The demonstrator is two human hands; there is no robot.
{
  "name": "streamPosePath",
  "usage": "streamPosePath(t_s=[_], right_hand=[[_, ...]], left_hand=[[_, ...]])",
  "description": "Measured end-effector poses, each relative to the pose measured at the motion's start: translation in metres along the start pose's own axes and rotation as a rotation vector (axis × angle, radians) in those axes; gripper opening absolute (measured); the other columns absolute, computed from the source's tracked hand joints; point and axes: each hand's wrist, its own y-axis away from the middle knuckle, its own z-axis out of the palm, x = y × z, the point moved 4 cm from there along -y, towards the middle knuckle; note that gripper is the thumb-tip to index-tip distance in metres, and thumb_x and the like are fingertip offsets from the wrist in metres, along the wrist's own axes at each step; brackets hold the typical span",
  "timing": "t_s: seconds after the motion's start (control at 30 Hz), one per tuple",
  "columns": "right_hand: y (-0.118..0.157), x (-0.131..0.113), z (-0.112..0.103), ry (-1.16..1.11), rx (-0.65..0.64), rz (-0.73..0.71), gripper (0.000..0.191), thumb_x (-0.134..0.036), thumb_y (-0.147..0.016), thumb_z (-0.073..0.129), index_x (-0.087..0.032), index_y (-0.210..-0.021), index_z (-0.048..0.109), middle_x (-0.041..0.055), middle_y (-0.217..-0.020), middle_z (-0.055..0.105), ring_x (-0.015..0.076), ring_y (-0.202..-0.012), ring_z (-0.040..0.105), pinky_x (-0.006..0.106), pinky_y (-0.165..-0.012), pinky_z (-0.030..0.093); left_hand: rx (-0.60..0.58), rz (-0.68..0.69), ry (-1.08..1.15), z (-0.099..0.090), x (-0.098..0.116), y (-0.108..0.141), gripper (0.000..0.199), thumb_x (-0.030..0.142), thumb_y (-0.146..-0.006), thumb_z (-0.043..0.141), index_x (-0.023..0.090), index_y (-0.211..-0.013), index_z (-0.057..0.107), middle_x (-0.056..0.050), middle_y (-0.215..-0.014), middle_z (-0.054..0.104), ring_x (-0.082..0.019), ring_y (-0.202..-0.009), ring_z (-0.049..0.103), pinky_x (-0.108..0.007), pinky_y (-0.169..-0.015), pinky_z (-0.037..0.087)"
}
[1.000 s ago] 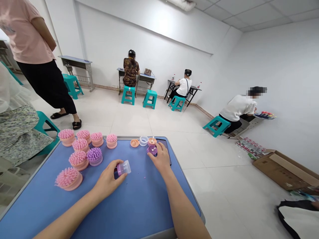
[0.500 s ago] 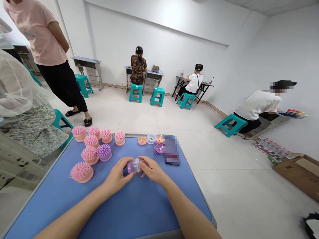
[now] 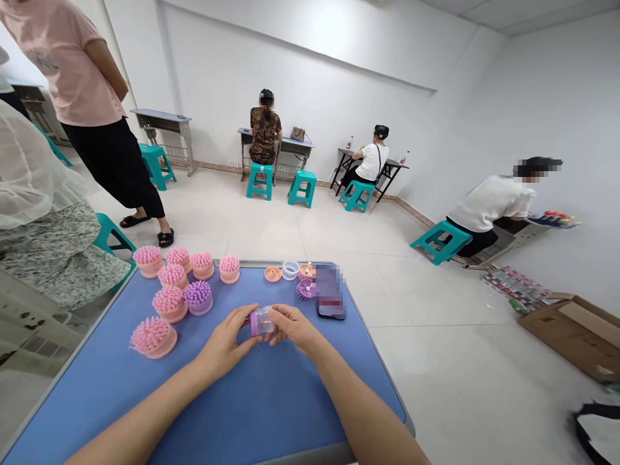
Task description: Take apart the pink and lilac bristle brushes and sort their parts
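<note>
Over the middle of the blue desk (image 3: 290, 400), my left hand (image 3: 231, 339) grips the purple end of a small clear plastic container with a purple ring (image 3: 260, 321). From the other side, my right hand (image 3: 292, 328) closes its fingers on the clear end, hiding part of it. The container lies sideways between the two hands. On the left stand several pink round bristle brushes (image 3: 169, 302), bristles up, with a purple bristle brush (image 3: 198, 296) among them. Beyond my hands lie an orange disc (image 3: 272, 274), a clear ring (image 3: 290, 270) and an upturned purple bristle head (image 3: 305, 289).
A phone (image 3: 331, 294) lies near the desk's right edge. A person in a pink shirt (image 3: 68, 71) stands to the left, beside someone in a floral skirt (image 3: 58, 258). Others sit on green stools (image 3: 357, 196) farther off. A cardboard box (image 3: 564, 332) is on the floor at right.
The right hand has shifted slightly over the container's clear end, and its fingers now cover more of it. The container has turned a little. The whole view has shifted slightly.
</note>
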Motion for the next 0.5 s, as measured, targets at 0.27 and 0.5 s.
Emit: streamPosePath(t_s=[0.27, 0.5], right_hand=[[-0.0011, 0.0, 0.0002, -0.004, -0.032, -0.025, 0.044, -0.053, -0.069, 0.06, -0.015, -0.093, 0.058, -0.0022, -0.062, 0.058, 0.0087, -0.053, 0.057, 0.022, -0.051, 0.047], [-0.0005, 0.0013, -0.0002, -0.01, -0.056, -0.068, 0.043, -0.048, -0.069, 0.062, -0.017, -0.097, 0.055, -0.0023, -0.065, 0.058, 0.0096, -0.057, 0.057, 0.024, -0.055, 0.048]], left_hand=[[-0.054, -0.047, 0.029, 0.0005, 0.0, 0.0004, 0.051, 0.038, -0.078, 0.052, 0.02, -0.124, 0.039, -0.01, -0.12, 0.052, -0.024, -0.11, 0.052, -0.04, -0.095, 0.043], [-0.086, -0.055, 0.061, 0.0008, 0.0005, 0.0013, 0.049, 0.04, -0.079, 0.051, 0.018, -0.122, 0.039, -0.012, -0.117, 0.052, -0.023, -0.104, 0.054, -0.038, -0.091, 0.045]])
